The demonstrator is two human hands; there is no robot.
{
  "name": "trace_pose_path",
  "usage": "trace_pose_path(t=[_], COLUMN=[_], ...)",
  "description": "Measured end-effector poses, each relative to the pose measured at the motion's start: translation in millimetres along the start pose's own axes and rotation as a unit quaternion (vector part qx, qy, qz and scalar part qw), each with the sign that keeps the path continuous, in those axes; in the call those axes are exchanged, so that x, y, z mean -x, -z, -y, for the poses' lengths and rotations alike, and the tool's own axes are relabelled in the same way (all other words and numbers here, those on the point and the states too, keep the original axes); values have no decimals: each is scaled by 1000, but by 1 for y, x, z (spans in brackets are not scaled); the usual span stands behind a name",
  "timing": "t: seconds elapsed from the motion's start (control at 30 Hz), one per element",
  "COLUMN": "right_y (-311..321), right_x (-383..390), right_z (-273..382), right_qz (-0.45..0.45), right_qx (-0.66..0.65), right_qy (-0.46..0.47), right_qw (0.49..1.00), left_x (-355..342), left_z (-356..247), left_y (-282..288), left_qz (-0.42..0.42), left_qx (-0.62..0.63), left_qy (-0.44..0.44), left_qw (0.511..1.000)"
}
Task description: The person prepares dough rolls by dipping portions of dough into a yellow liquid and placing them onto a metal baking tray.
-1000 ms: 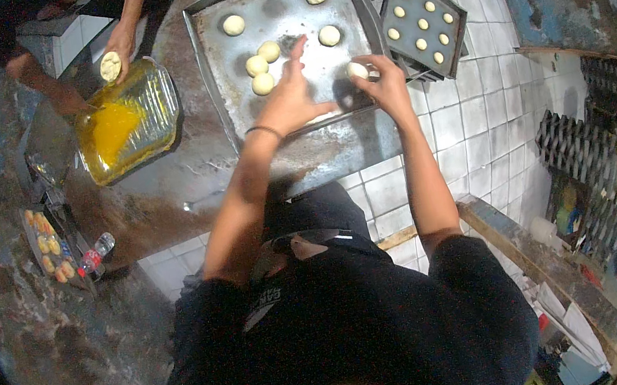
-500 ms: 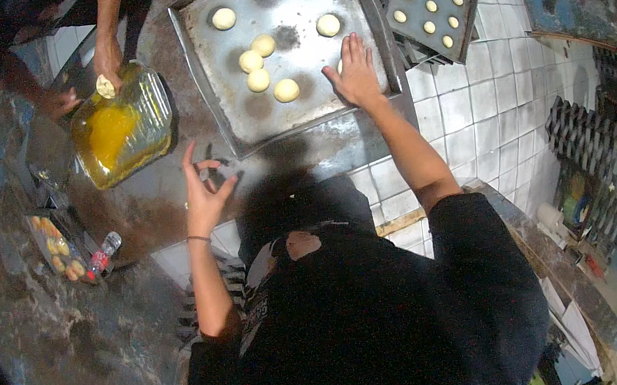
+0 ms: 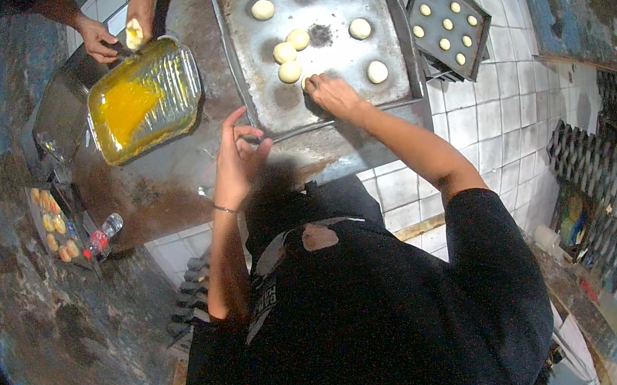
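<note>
My right hand [image 3: 335, 98] reaches over the near part of a metal baking tray [image 3: 236, 85], its fingers closed on a pale dough ball [image 3: 306, 82], which they partly hide. Just left of that ball, three more sit close together, one of them a dough ball [image 3: 289, 72] nearest my fingers. Single balls stand apart along the tray: a dough ball [image 3: 377, 71] at near right, others behind it and at far left. Beside the tray's near left corner, my left hand [image 3: 236, 163] hovers with fingers bent and apart, nothing visible in it.
Left of the tray, a clear glass dish [image 3: 194, 91] holds yellow liquid; a co-worker's hands [image 3: 98, 41] are behind it, one with a piece of dough. A plastic bottle [image 3: 105, 233] lies at left. Another tray [image 3: 428, 36] of dough balls stands at far right.
My right hand has left the near-right dough ball, now uncovered, and moved left onto another. My left hand has come closer to the tray. The co-worker's dough was lifted back from the dish.
</note>
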State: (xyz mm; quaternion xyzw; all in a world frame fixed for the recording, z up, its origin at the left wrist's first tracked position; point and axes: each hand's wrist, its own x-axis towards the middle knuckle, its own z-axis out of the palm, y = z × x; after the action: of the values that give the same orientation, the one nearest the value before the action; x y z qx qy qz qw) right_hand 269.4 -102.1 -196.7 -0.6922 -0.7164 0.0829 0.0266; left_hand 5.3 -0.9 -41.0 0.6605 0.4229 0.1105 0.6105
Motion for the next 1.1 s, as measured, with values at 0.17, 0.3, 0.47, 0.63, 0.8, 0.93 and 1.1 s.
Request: trace_pose_path(t=[0.17, 0.3, 0.47, 0.63, 0.8, 0.93, 1.1], right_y=[32, 129, 205, 213, 222, 230, 250], right_x=[-35, -55, -68, -106, -151, -163, -170], right_z=[-10, 59, 200, 306, 371, 388, 406], right_qz=[146, 133, 39, -230, -304, -243, -144], right_qx=[-218, -574, -612, -672, -697, -729, -716], right_qy=[-138, -118, -143, -89, -143, -120, -124], right_qw=[955, 800, 777, 698, 633, 628, 672], left_x=[3, -1, 12, 37, 64, 97, 109], left_z=[3, 17, -15, -34, -31, -30, -10], left_y=[11, 24, 70, 140, 198, 249, 273], left_qz=[-5, -55, -176, -268, -161, -75, -123], left_qx=[148, 256, 232, 232, 546, 460, 508], left_qy=[-26, 9, -38, -150, -89, -145, -140], left_qw=[989, 965, 956, 923, 817, 873, 841])
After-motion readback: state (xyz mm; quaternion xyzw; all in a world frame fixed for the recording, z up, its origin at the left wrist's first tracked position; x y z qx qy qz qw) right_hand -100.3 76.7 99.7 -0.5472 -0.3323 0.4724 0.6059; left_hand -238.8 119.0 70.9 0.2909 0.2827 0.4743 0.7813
